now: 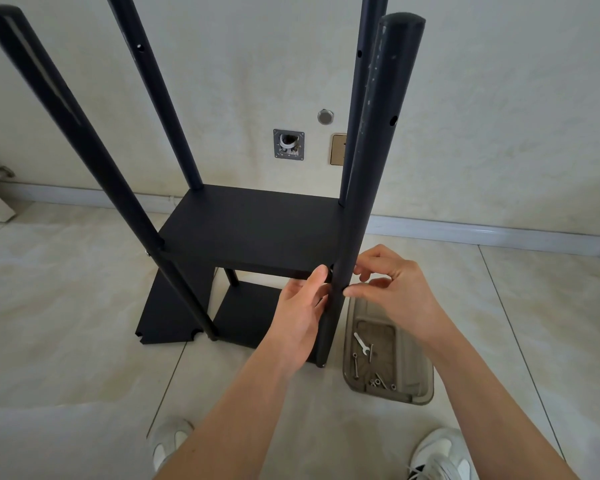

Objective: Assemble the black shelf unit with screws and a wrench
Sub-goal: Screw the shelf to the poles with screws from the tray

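Observation:
The black shelf unit [253, 233] stands on the floor with several upright black poles and two boards fitted. My left hand [300, 311] lies against the front right pole [371, 161] just under the upper board's corner, its thumb up at the board's edge. My right hand [392, 289] is on the other side of that pole, fingertips pinched at the pole's surface level with the board; whatever it pinches is too small to see. A small silver wrench [360, 344] and several screws [378, 381] lie in a grey tray [420, 386] on the floor.
A loose black shelf board [174, 306] lies flat on the tiled floor left of the unit. The wall with a socket box [289, 143] is behind. My two white shoes [168, 441] are at the bottom edge.

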